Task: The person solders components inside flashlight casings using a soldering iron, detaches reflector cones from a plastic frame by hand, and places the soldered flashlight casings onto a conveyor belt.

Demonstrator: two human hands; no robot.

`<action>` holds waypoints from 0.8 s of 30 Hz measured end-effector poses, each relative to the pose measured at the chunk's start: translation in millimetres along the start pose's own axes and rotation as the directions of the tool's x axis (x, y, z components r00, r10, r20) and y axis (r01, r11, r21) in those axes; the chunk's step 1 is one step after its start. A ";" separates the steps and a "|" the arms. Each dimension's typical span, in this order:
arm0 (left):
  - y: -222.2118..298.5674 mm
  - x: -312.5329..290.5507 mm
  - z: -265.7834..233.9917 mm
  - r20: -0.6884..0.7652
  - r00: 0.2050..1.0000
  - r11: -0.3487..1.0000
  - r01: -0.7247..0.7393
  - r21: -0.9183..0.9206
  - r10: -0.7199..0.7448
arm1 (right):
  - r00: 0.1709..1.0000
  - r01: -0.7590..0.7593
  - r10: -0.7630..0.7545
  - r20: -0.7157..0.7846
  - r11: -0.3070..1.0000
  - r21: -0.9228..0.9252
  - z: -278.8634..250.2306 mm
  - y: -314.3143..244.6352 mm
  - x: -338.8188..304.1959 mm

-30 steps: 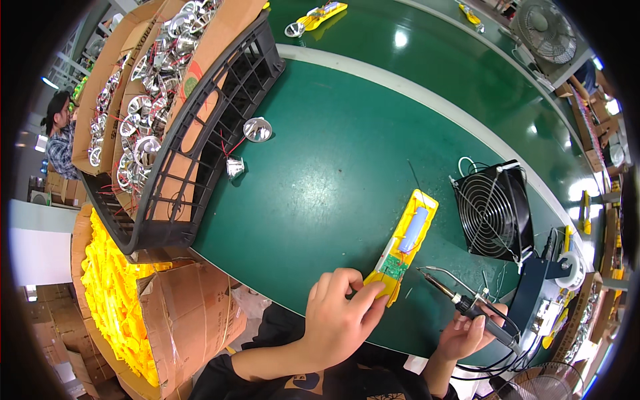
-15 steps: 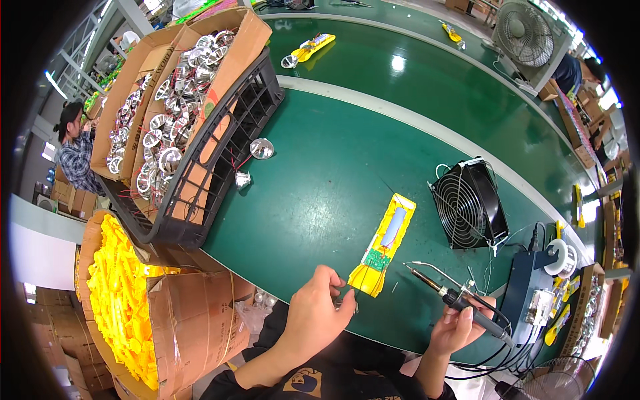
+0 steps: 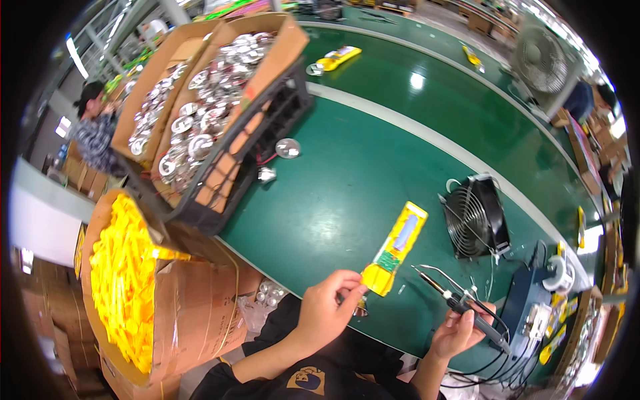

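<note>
A yellow plastic housing (image 3: 410,223) lies slanted on the green bench, holding a blue cylindrical cell (image 3: 405,232) and a small green circuit board (image 3: 387,261). My left hand (image 3: 327,305) is closed in a pinch at the housing's lower left end; what lies between the fingertips is too small to make out. Just below those fingertips shows a shiny, partly hidden reflector piece (image 3: 361,308). My right hand (image 3: 455,335) grips a soldering iron (image 3: 460,303) with a thin curved metal tube along it. Its tip points up and left, to the right of the housing and apart from it.
A black fan (image 3: 475,217) and a blue-grey soldering station (image 3: 519,300) with a solder spool (image 3: 559,275) stand right. Left are a black crate (image 3: 230,177) bearing boxes of reflectors and a carton (image 3: 200,313) of yellow parts. Two loose reflectors (image 3: 288,148) lie beside the crate.
The view has shifted, so the bench scene sits further right. My left fingertips are closer to the housing's end, and more of the reflector shows beneath them. My right hand still holds the soldering iron.
</note>
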State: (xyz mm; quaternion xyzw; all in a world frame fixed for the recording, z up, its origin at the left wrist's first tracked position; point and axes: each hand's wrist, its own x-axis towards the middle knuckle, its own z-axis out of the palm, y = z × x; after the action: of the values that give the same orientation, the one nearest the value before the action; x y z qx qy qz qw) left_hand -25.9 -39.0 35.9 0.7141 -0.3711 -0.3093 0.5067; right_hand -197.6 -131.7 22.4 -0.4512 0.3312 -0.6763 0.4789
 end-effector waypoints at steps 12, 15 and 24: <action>-29.7 -11.7 2.1 -0.143 0.956 0.923 -0.285 -0.259 0.255 | 0.975 0.014 0.000 0.224 0.998 -0.059 -46.6 67.8 34.5; -35.4 -4.7 22.7 -0.156 0.956 0.904 -0.288 -0.316 0.250 | 0.912 0.019 -0.005 0.410 0.999 -0.031 2.3 101.9 43.5; -43.1 10.1 36.1 -0.327 0.870 0.895 -0.428 -0.126 0.370 | 0.677 0.152 -0.072 0.732 0.987 -0.043 126.4 99.5 -2.9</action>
State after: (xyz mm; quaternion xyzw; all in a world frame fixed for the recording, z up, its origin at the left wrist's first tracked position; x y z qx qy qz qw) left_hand -40.8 -56.3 -16.5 0.6065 -0.3995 -0.1226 0.6764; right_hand -45.3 -163.0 -18.9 -0.7255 0.1190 -0.4520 0.5052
